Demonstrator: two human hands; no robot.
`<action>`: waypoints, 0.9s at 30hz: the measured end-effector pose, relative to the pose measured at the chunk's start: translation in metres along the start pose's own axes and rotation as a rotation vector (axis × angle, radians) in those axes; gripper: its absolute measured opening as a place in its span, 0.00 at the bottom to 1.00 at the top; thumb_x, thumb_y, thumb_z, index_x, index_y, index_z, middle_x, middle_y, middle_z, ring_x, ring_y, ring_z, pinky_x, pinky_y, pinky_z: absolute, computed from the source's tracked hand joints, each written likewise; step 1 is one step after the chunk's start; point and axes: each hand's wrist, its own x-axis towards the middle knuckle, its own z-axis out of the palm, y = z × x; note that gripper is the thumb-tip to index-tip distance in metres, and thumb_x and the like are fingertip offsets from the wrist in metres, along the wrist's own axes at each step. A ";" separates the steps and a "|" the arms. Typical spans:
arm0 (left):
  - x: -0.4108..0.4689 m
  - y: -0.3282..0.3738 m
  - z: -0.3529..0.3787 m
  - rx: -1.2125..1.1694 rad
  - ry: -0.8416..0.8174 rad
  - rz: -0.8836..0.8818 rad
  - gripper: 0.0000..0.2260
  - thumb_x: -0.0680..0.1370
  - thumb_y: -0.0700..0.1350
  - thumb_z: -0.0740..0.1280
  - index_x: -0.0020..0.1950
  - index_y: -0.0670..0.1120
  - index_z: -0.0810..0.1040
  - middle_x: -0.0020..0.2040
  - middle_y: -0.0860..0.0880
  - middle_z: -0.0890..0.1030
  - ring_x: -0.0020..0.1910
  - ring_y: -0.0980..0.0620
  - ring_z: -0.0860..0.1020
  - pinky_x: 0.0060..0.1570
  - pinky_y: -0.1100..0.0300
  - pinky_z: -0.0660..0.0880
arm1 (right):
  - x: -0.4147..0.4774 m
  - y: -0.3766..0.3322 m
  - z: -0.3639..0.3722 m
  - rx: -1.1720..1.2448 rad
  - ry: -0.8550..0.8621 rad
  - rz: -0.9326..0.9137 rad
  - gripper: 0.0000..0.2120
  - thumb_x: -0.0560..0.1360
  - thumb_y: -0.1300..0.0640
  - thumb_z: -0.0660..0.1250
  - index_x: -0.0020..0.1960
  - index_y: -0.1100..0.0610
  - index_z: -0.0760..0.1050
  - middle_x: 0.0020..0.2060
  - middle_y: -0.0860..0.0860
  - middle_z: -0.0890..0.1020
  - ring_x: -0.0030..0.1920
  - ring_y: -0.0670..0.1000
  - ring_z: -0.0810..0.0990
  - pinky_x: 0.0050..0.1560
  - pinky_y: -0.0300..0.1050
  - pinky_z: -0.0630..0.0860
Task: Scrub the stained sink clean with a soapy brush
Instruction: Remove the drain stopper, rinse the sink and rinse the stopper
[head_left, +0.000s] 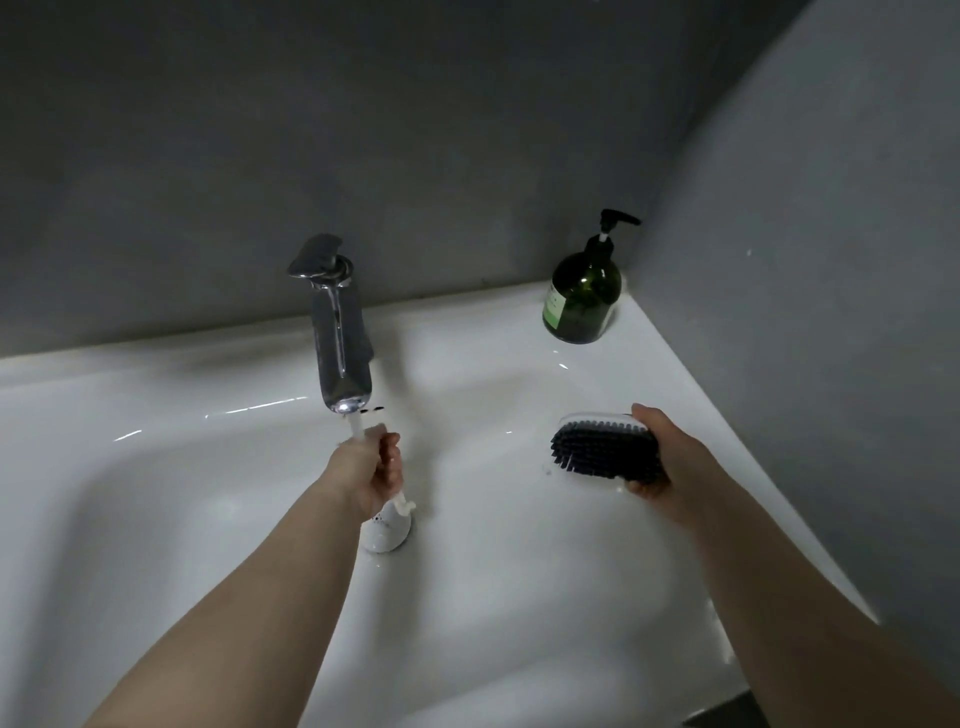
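The white sink (156, 519) fills the lower view. Water runs from the chrome faucet (340, 338) down onto the white drain plug (387, 532). My left hand (371, 470) is in that stream just below the spout, fingers loosely curled, holding nothing. My right hand (670, 457) grips a scrub brush (605, 447) by its white back, over the right side of the basin. The dark bristles face left and toward me. The brush is held clear of the sink surface.
A dark green pump soap bottle (582, 296) stands on the sink's back right corner. Grey walls close in behind the sink and along its right edge. The sink rim (701, 415) slopes down on the right.
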 end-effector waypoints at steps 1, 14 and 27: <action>0.001 -0.001 0.006 -0.009 0.003 0.003 0.16 0.80 0.44 0.55 0.32 0.44 0.66 0.16 0.52 0.66 0.13 0.57 0.63 0.17 0.73 0.59 | 0.001 0.000 -0.003 0.009 -0.001 -0.002 0.12 0.75 0.50 0.64 0.38 0.57 0.71 0.32 0.54 0.72 0.27 0.50 0.73 0.18 0.33 0.67; -0.002 -0.047 0.001 0.109 -0.067 -0.095 0.16 0.82 0.44 0.50 0.39 0.42 0.72 0.24 0.48 0.79 0.22 0.53 0.78 0.36 0.60 0.65 | 0.019 -0.005 -0.026 0.011 -0.006 -0.002 0.13 0.76 0.50 0.63 0.39 0.58 0.70 0.34 0.55 0.73 0.29 0.53 0.72 0.19 0.34 0.68; -0.004 -0.019 -0.027 -0.180 -0.042 0.020 0.15 0.81 0.39 0.50 0.41 0.38 0.72 0.26 0.45 0.80 0.24 0.51 0.80 0.33 0.59 0.76 | 0.023 0.000 0.001 0.039 -0.052 0.024 0.12 0.76 0.50 0.64 0.38 0.57 0.70 0.33 0.54 0.73 0.25 0.50 0.72 0.18 0.34 0.67</action>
